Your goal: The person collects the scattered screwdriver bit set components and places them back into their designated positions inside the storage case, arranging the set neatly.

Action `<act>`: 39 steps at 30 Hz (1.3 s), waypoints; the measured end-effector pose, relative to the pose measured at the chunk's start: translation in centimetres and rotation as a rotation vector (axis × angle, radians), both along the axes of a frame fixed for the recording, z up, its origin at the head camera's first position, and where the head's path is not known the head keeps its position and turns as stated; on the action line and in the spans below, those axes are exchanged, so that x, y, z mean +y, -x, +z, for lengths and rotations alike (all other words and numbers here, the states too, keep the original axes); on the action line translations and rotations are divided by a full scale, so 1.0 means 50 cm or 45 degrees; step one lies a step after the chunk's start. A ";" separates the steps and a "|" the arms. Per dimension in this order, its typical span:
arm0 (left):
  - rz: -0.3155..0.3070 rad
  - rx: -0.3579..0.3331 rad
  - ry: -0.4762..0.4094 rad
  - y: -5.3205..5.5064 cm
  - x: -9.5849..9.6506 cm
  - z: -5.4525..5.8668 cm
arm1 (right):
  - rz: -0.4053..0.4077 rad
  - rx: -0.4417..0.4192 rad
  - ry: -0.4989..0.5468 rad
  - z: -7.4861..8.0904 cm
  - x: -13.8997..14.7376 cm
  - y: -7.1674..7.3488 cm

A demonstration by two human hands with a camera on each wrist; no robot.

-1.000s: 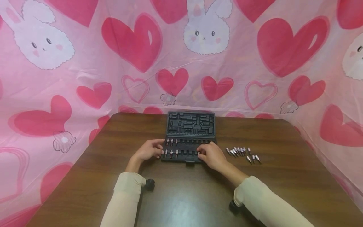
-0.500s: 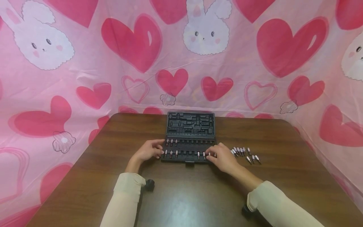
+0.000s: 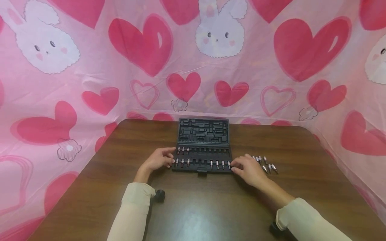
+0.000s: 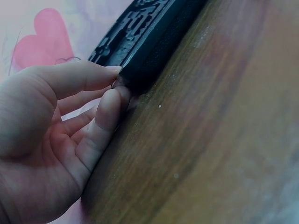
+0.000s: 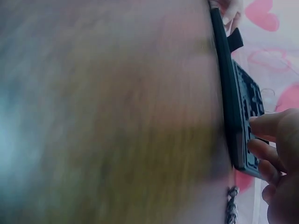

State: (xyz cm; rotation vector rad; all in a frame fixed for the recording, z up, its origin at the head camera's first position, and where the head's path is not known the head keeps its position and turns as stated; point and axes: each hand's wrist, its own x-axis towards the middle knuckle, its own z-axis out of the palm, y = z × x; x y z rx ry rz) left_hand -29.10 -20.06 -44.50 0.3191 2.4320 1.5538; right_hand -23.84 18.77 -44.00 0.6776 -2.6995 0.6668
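A black socket case (image 3: pixel 202 154) lies unfolded on the table, its moulded lid (image 3: pixel 203 130) raised at the back. Three silver bit sockets (image 3: pixel 183 150) stand in its back row at the left. Along the front row are three more at the left and several bit sockets (image 3: pixel 223 164) at the right, with vacant slots between. My left hand (image 3: pixel 158 158) holds the case's left edge, thumb and forefinger at the corner in the left wrist view. My right hand (image 3: pixel 249 170) is at the right edge, fingers apart with nothing between them in the right wrist view.
Loose bit sockets (image 3: pixel 269 168) lie on the brown wooden table (image 3: pixel 187 207) right of the case, partly hidden behind my right hand. A pink cloth (image 3: pixel 256 67) with hearts and rabbits hangs around the table. A black latch (image 3: pixel 202 172) juts from the case's front.
My right hand has moved right along the front row, from its middle to the case's right edge, uncovering the bit sockets there. My left hand stays in place.
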 end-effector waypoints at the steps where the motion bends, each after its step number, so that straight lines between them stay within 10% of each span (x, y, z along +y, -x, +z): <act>1: 0.001 -0.002 0.000 0.000 0.000 0.000 | -0.004 0.006 -0.001 0.000 0.004 0.000; 39: 0.026 -0.002 -0.004 0.000 0.002 -0.002 | -0.100 -0.057 -0.150 0.017 0.150 0.019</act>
